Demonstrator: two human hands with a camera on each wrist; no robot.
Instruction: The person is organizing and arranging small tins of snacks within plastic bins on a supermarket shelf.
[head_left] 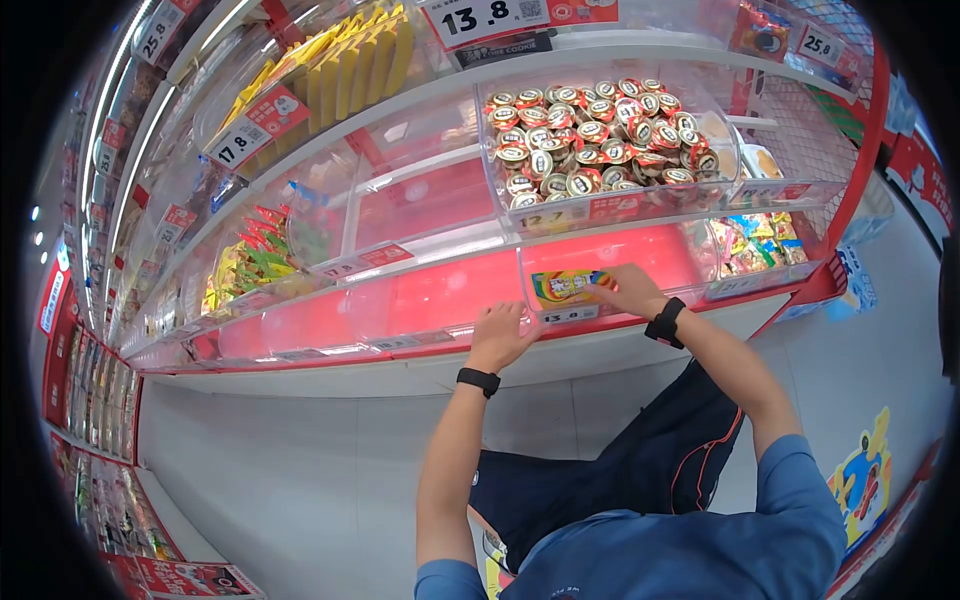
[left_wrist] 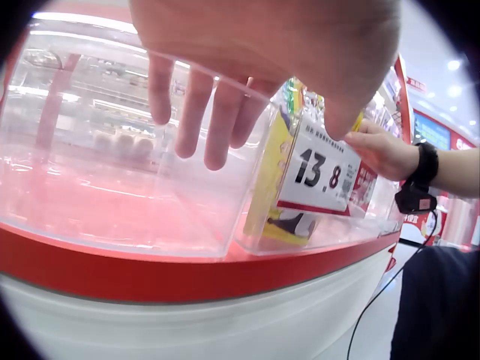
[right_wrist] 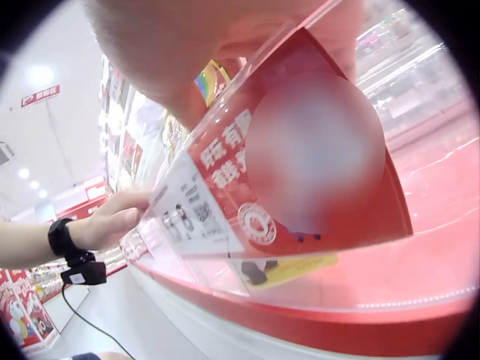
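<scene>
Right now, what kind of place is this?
Probably a snack shop: there's a 13.8 price tag, little packs piled in a clear bin, and a bright packet by the right hand.

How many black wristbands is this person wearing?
2. One black band is on the wrist of the left hand; the other band is on the wrist of the right hand, which holds the colourful packet. Both wrists are in plain view.

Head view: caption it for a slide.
Right hand gripping a yellow, rainbow-printed packet inside a clear plastic bin, left hand nearby.
</scene>
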